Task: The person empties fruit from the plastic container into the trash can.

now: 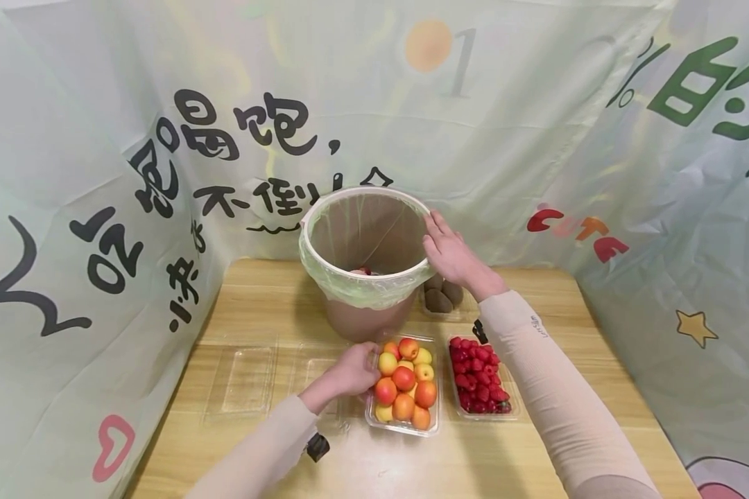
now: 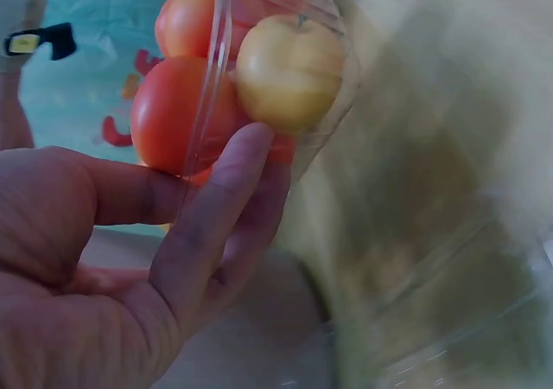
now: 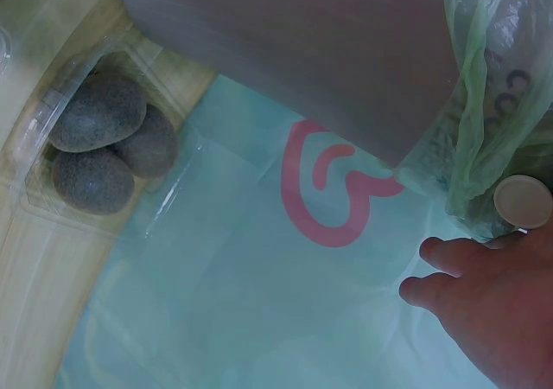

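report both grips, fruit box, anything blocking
Left grip pinching fruit box. Right grip touching bin rim. Inside fruit box: red, orange, yellow fruit. Berry box alongside, apparently not blocking.

small booth, printed cloth walls (image 1: 505, 83), wooden tabletop (image 1: 268, 287)

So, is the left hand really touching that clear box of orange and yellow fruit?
Touching: the left wrist view shows the left hand pinching the clear box by its side.

bin (image 1: 369, 315): behind fruit box (image 1: 404, 430) | berry box (image 1: 487, 416): right of fruit box | 2 trays (image 1: 246, 381): left of fruit box
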`<state>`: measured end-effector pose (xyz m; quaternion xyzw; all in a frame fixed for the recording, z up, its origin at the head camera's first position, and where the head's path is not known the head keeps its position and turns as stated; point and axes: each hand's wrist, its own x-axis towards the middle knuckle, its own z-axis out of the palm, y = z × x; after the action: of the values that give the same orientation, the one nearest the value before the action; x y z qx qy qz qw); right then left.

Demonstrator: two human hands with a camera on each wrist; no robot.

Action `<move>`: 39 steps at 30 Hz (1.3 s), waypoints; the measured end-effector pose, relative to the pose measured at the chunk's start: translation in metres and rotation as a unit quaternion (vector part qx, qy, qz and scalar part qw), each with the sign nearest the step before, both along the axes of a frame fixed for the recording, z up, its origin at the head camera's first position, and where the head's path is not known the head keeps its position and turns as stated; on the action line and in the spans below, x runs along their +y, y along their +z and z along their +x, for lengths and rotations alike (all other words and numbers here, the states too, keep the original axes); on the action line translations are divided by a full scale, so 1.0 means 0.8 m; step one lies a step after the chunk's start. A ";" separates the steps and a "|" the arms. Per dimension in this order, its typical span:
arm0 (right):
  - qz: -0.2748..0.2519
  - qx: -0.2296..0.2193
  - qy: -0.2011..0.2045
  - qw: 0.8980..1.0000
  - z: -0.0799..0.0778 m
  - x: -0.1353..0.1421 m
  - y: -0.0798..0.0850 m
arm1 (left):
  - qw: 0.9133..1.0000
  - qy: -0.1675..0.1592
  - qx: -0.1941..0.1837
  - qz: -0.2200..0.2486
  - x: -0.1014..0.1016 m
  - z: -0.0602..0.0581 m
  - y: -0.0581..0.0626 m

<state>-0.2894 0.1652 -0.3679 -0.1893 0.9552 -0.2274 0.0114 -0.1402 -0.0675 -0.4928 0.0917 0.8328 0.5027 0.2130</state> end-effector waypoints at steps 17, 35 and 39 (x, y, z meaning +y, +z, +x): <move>0.000 0.002 -0.002 1.000 0.002 0.002 0.000 | 0.997 -0.057 0.047 -0.019 -0.028 -0.007 0.102; -0.001 -0.002 0.000 1.000 0.002 0.000 0.001 | 0.996 -0.089 -0.019 0.026 -0.055 -0.017 0.188; -0.002 0.000 0.001 1.000 0.003 0.000 0.001 | 0.995 -0.089 -0.017 0.029 -0.062 -0.021 0.205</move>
<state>-0.2871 0.1653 -0.3672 -0.1904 0.9545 -0.2291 0.0114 -0.1570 -0.1168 -0.3289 0.1628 0.8024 0.5076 0.2684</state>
